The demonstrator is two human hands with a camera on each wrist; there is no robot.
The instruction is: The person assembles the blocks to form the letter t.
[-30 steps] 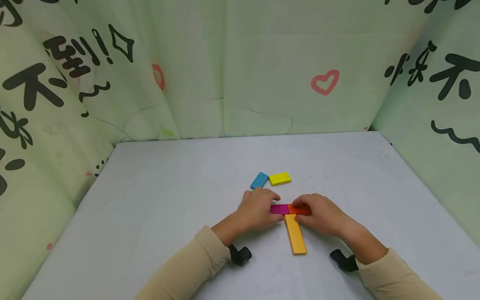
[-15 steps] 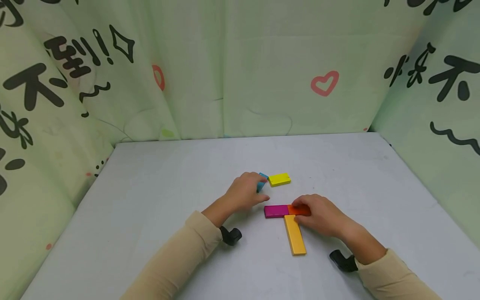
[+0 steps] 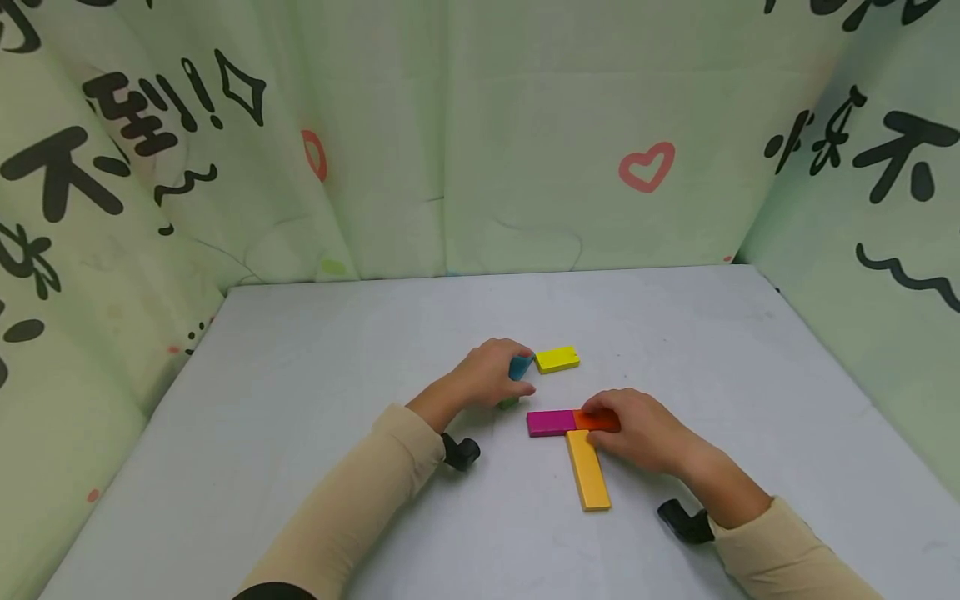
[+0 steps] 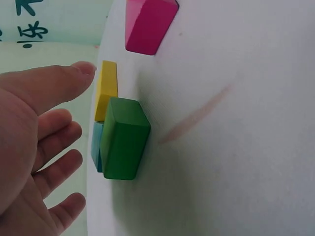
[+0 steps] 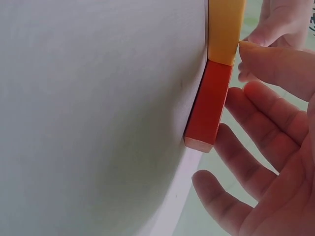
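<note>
My left hand [image 3: 491,375] hovers around a blue block [image 3: 520,367] and a green block [image 3: 508,403], thumb and fingers apart. From the left wrist, the green block [image 4: 125,142] stands in front of the blue block [image 4: 97,142], neither of them pinched. My right hand [image 3: 645,429] holds a red-orange block [image 3: 597,421], fingers at its far side and thumb on the near side. The red-orange block lies end to end with a magenta block [image 3: 551,423]. A long yellow-orange block [image 3: 588,471] meets this row from below, making a T.
A yellow block [image 3: 557,360] lies just right of the blue one. The white table [image 3: 360,350] is bordered by printed pale green curtains [image 3: 525,167] at the back and sides.
My left hand has left the magenta block and moved back and leftward to the blue and green blocks. The right hand stays at the red-orange block.
</note>
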